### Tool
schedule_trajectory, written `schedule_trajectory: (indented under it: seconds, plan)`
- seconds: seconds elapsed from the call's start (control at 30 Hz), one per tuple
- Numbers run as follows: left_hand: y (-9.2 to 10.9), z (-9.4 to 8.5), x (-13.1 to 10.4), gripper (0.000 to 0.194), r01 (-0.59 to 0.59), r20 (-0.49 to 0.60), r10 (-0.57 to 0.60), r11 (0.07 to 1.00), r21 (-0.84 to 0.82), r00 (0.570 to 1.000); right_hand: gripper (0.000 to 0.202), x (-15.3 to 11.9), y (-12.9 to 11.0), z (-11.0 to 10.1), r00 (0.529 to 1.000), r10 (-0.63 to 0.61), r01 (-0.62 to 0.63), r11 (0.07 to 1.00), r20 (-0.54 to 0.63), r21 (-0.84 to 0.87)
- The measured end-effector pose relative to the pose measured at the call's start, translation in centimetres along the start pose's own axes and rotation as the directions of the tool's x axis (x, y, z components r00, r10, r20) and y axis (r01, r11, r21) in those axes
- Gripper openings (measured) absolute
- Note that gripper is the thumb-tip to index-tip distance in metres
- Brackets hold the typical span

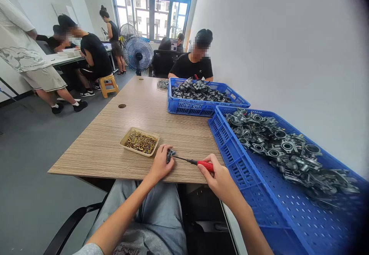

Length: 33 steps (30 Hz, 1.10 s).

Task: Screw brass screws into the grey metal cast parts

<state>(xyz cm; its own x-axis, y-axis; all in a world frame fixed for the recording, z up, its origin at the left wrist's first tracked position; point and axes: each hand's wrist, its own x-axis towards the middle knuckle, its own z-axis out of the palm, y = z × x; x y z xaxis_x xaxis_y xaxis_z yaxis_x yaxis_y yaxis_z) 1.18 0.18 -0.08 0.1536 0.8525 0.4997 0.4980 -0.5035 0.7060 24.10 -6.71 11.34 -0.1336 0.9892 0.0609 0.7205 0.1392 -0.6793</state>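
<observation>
While your left grip (162, 163) pinches the dark metal part (170, 154) between its fingers and your right grip (218, 175) closes round the screwdriver (205, 166) reaching it, this piece looks under way, though I cannot tell what is fastened or left.

Desk (106, 139) before us, dish of small pieces (140, 141) on it at left, near crate of parts (288, 178) at right, far crate of parts (206, 96) behind, against near crate's corner, fan (138, 53) beyond desk, window (152, 7) farthest back.
</observation>
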Motion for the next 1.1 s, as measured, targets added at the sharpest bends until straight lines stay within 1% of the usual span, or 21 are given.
schedule_trajectory:
  seconds: [0.17, 0.37, 0.53, 0.6, 0.8, 1.0, 1.1]
  plan:
    - [-0.35, 0.13, -0.03, 0.05, 0.005, -0.018, -0.005, 1.0, -0.021, 1.0, 0.022, 0.02, 0.17, 0.16, 1.0, 0.001, -0.001, 1.0, 0.003, 0.003]
    - [-0.66, 0.2, -0.09, 0.05, 0.008, -0.027, -0.008, 1.0, -0.006, 1.0, 0.021, 0.03, 0.07, 0.26, 1.0, -0.006, 0.006, 1.0, 0.003, -0.012]
    - [-0.83, 0.28, -0.23, 0.056, 0.03, -0.036, -0.03, 0.999, -0.021, 0.999, 0.022, 0.04, 0.12, 0.27, 1.0, -0.015, 0.015, 0.999, 0.005, -0.031]
    - [-0.92, 0.28, -0.22, 0.055, 0.047, -0.036, -0.048, 0.998, -0.033, 0.998, 0.022, 0.04, 0.15, 0.28, 1.0, -0.019, 0.019, 0.999, 0.007, -0.031]
    - [-0.9, -0.02, 0.12, 0.042, 0.045, -0.002, -0.045, 0.997, -0.056, 0.999, 0.022, -0.03, 0.21, 0.4, 0.999, -0.042, 0.042, 0.999, 0.006, -0.032]
    - [-0.29, -0.23, 0.3, 0.044, 0.045, 0.064, -0.04, 0.995, -0.085, 0.997, 0.029, -0.06, 0.63, 0.67, 0.995, -0.051, 0.044, 0.995, -0.085, -0.085]
    - [-0.21, -0.16, 0.26, 0.043, 0.051, 0.071, -0.046, 0.995, -0.08, 0.996, 0.024, -0.16, 0.38, 0.5, 0.996, -0.063, 0.06, 0.997, -0.067, -0.049]
